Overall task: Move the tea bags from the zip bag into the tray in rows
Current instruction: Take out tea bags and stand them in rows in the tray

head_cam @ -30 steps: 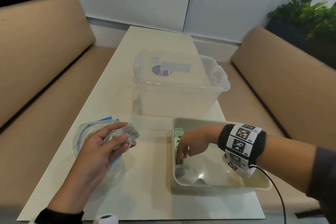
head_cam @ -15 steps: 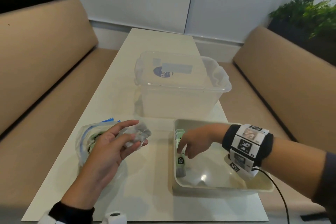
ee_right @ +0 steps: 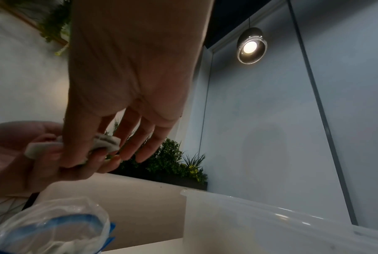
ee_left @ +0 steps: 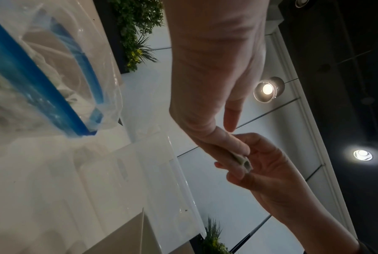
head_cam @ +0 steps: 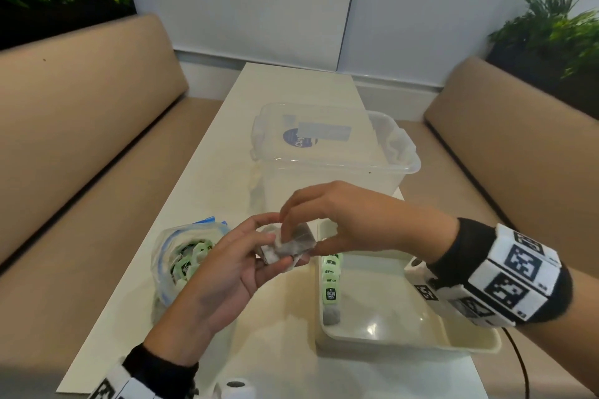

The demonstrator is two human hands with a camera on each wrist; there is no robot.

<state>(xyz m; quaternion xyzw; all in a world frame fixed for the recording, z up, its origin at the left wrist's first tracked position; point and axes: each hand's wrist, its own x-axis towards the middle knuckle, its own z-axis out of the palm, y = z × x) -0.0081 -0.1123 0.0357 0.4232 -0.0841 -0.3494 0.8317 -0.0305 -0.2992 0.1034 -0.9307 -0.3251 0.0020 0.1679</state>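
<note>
Table (head_cam: 227,172): bare strip along left edge from the zip bag (head_cam: 181,256) back to the far end. Clear lidded box (head_cam: 334,152) blocks the middle toward the right edge. Tray (head_cam: 405,342) fills the near right corner; row of tea bags (head_cam: 330,282) lines its left wall, the rest of its floor bare. Both hands meet above the gap between zip bag and tray. Near edge open between them.
</note>
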